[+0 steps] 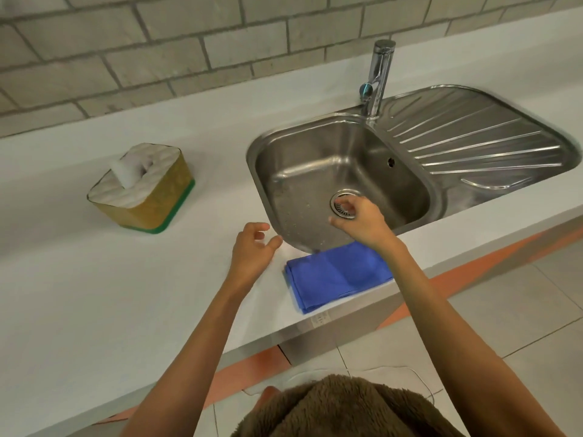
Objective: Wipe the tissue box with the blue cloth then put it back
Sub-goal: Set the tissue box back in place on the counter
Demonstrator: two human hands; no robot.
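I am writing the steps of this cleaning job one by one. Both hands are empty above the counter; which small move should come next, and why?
Probably the right hand should drop back onto the blue cloth and grasp it. The cloth lies folded at the counter's front edge, just under that wrist, and neither hand holds anything. The tissue box stands untouched farther left, nearer the left hand.

Both bare arms reach forward, the left hand (252,250) held up with its fingers spread and softly curled, holding nothing, and the right hand (359,220) a bit further out, palm down, fingers loosely bent and empty too.
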